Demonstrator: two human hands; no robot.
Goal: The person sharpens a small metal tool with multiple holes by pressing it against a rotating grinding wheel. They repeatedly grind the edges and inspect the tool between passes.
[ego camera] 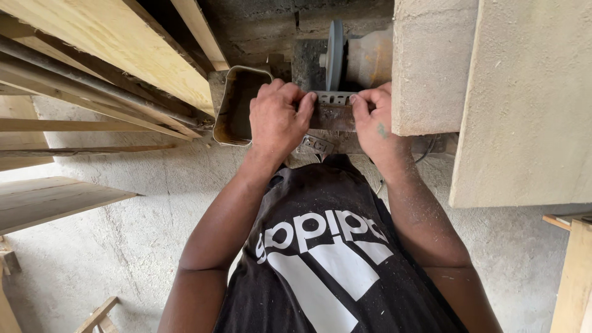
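Fingers are closing tight, left hand (276, 117) and right hand (373, 117) both pinching the slotted blade (333, 98) just below the grinding wheel (335, 52), risking a nick if it slips.

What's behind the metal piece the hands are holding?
A grey grinding wheel stands on edge just behind the metal piece. The left hand and right hand cover both its ends.

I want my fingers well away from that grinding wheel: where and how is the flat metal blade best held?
Probably by its two outer ends, as the left hand and right hand do now, coming from the body's side. The metal blade lies crosswise, its middle against the grinding wheel.
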